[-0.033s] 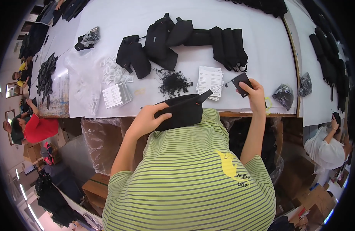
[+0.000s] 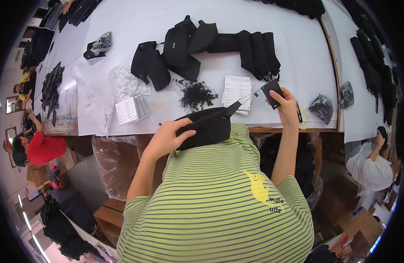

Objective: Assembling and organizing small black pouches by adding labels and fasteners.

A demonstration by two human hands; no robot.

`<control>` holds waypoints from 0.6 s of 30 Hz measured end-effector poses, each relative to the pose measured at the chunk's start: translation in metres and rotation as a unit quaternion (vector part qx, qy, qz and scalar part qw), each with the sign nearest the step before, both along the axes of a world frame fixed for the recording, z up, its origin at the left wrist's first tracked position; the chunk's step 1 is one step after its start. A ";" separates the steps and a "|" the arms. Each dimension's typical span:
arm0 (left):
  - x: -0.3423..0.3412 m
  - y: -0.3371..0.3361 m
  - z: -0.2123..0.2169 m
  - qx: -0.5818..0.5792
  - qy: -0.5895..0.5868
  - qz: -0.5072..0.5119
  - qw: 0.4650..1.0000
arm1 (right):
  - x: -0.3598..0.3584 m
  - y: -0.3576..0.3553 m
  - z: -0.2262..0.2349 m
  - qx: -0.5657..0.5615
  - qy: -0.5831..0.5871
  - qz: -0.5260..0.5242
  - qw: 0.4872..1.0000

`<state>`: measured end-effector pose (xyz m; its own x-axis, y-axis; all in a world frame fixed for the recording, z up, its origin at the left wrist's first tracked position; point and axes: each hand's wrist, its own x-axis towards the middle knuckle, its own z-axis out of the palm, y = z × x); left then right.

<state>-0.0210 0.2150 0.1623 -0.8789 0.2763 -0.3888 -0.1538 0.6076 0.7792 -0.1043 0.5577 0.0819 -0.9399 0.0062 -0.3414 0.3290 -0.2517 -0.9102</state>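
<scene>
At a white table (image 2: 298,52) far from me, my left hand (image 2: 166,136) pinches a black pouch (image 2: 209,129) while my right hand (image 2: 286,104) grips a black tag (image 2: 268,89).

White table (image 2: 298,52): clear plastic bag (image 2: 92,83) on its left part, dark wrapped bundle (image 2: 321,108) near front right corner. Cardboard box (image 2: 109,215) lower left. Person in red shirt (image 2: 46,148) far left, person in white shirt (image 2: 366,168) far right. Dark heap (image 2: 64,228) bottom left, maybe fabric, too dim.
</scene>
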 end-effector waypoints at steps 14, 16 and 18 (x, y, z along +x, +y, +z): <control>0.009 0.023 0.018 -0.094 0.081 -0.084 0.989 | -0.011 -0.086 -0.030 -0.543 -0.182 -0.234 0.785; 0.011 0.021 0.017 -0.092 0.111 -0.077 0.987 | -0.012 -0.096 -0.025 -0.479 -0.187 -0.183 0.838; 0.012 0.021 0.018 -0.085 0.113 -0.074 0.987 | -0.008 -0.096 -0.028 -0.484 -0.161 -0.167 0.844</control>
